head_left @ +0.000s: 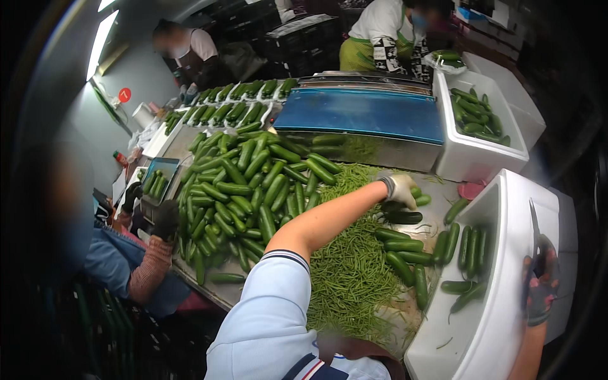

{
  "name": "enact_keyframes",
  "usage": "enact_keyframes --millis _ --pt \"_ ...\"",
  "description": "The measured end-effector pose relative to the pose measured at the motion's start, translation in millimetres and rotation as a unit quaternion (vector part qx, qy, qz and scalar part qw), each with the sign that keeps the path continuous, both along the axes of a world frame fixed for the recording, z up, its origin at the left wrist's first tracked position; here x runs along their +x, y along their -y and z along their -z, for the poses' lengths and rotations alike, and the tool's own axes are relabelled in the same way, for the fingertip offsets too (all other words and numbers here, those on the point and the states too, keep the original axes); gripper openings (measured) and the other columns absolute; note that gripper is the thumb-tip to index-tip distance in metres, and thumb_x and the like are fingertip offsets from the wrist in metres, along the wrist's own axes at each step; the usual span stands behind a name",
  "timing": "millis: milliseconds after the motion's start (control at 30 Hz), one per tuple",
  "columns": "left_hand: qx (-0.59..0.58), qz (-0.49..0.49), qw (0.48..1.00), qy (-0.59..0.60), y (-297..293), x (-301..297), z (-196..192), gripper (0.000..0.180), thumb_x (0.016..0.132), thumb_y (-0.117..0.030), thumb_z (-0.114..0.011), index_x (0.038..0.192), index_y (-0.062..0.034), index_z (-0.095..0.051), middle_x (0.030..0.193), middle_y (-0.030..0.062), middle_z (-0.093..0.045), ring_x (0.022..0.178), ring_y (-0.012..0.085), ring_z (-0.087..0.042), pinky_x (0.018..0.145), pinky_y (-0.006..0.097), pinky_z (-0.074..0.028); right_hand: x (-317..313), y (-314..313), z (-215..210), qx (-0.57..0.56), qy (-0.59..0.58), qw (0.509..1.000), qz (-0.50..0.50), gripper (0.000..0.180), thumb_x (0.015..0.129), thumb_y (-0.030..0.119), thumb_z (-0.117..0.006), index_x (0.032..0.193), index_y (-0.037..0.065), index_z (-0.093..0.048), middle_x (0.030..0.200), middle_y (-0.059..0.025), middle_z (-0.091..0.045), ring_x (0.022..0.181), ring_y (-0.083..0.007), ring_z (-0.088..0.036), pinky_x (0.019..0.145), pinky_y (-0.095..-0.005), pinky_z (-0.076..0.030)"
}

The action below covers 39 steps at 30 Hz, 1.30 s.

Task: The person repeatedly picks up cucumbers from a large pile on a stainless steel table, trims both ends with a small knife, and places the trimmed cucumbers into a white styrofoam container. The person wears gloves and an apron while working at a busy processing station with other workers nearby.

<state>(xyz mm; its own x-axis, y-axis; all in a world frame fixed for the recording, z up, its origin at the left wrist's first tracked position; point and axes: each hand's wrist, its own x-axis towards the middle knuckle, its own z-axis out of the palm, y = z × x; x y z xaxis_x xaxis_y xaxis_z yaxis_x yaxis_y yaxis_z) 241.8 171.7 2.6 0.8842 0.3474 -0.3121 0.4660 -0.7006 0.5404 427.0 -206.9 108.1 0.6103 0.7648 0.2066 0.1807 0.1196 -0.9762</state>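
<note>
My left hand (401, 191), in a pale glove, reaches forward over the table and curls over cucumbers, its fingertips partly hidden. Just below it lies a dark green cucumber (404, 218). Several more cucumbers (403, 245) rest beside a spread of green beans (348, 278). My right hand (543, 288), in a dark and pink glove, is at the outer side of a white foam box (513, 221). It closes around a thin, dark, blade-like tool (534, 218) pointing up; its exact kind is unclear. Cucumbers (472, 250) lie inside that box.
A large cucumber heap (240, 196) covers the table's left half. Behind it stand packed cucumber trays (234, 113) and a blue-topped machine (361, 114). Another foam box (481, 158) holds cucumbers at back right. A co-worker's dark-gloved hand (166, 220) is at left; two other people stand behind.
</note>
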Motion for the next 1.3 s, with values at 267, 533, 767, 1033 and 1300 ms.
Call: enact_keyframes --millis 267,533,767,1033,1300 --pt "0.027 0.083 0.992 -0.091 49.3 -2.8 51.8 0.053 0.054 -0.035 -0.073 0.101 -0.0113 -0.062 0.093 0.0084 -0.064 0.086 0.0227 -0.06 0.078 0.031 -0.047 27.3 13.0 10.9 -0.03 -0.065 0.997 -0.039 0.062 0.078 0.022 -0.062 0.13 0.009 -0.034 0.13 -0.0052 -0.036 0.102 -0.0154 -0.049 0.086 -0.0256 -0.044" --pt "0.137 0.123 0.973 -0.14 57.9 -1.1 33.2 0.058 0.054 -0.041 -0.068 0.105 -0.0139 -0.06 0.1 0.0125 -0.061 0.093 0.0267 -0.058 0.08 0.035 -0.045 23.8 -14.6 0.0 -0.06 0.027 0.997 -0.05 0.043 0.086 0.015 -0.052 0.127 0.007 -0.04 0.112 -0.0122 -0.049 0.098 -0.0178 -0.051 0.086 -0.0242 -0.044" --pt "-0.307 -0.082 0.927 0.2 34.5 -106.3 -32.6 0.042 0.073 -0.026 -0.066 0.103 0.0005 -0.056 0.097 0.0092 -0.061 0.085 0.0142 -0.056 0.077 0.028 -0.045 -0.8 -31.0 -3.5 -0.016 0.044 0.999 0.008 0.034 0.089 0.029 -0.047 0.116 0.008 -0.051 0.073 -0.0027 -0.049 0.054 -0.008 -0.043 0.059 -0.0167 -0.044" --pt "-0.726 -0.088 0.465 0.498 115.8 -215.6 -24.7 0.05 0.073 -0.041 -0.063 0.11 -0.0082 -0.054 0.119 0.0221 -0.046 0.109 0.0329 -0.047 0.093 0.044 -0.039 -6.9 -51.5 -13.8 0.02 -0.038 0.999 0.027 0.034 0.087 0.028 -0.052 0.11 0.002 -0.053 0.073 0.0017 -0.05 0.046 -0.0041 -0.038 0.055 -0.0172 -0.043" --pt "-0.717 -0.187 0.38 0.554 134.4 -267.6 -19.2 0.044 0.072 -0.043 -0.065 0.096 -0.0069 -0.056 0.106 0.018 -0.051 0.099 0.0283 -0.053 0.083 0.039 -0.049 -48.7 -41.4 -53.0 -0.126 0.316 0.935 0.102 0.034 0.082 0.004 -0.055 0.115 -0.001 -0.049 0.096 -0.005 -0.055 0.083 -0.0083 -0.052 0.073 -0.0203 -0.045"
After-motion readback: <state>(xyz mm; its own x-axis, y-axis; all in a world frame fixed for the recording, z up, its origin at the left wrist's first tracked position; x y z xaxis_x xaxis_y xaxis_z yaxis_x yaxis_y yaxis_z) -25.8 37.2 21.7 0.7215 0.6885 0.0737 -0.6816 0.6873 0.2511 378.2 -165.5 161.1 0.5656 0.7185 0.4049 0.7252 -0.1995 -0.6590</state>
